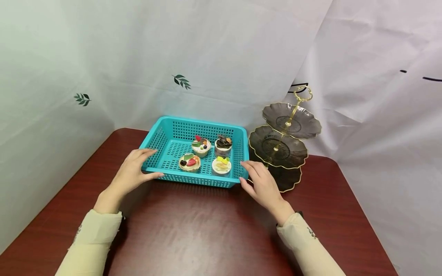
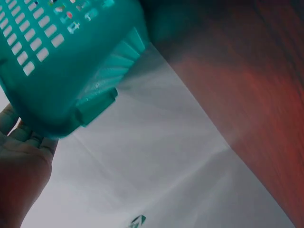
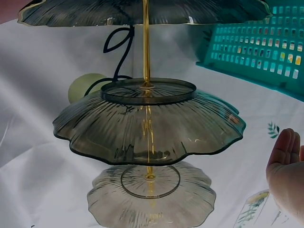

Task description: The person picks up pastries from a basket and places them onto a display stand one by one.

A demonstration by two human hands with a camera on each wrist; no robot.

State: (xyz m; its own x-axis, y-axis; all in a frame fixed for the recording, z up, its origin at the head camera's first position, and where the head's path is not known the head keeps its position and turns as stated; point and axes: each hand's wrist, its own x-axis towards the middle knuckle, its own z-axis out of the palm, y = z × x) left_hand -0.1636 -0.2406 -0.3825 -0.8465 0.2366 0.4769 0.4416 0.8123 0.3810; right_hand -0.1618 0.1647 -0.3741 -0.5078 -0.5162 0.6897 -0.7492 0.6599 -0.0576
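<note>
A turquoise plastic basket [image 1: 198, 178] with slotted sides sits on the table and holds several small cream desserts. Two are fruit-topped tarts [image 1: 189, 163]; beside them are a chocolate-topped cup [image 1: 223, 147] and a cup with yellow fruit [image 1: 221, 166]. My left hand [image 1: 129, 172] is at the basket's front left corner, fingers extended along the left rim and thumb by the front rim. In the left wrist view its fingertips partly pass behind the corner. At the front right corner is my right hand [image 1: 260, 184], fingers fairly straight; the right wrist view shows them apart from the basket.
A three-tier stand [image 1: 276, 149] with dark translucent, gold-edged plates and a gold handle stands right of the basket, close behind my right hand. White cloth [image 1: 221, 50] with leaf prints hangs behind the dark red wooden table [image 1: 193, 230].
</note>
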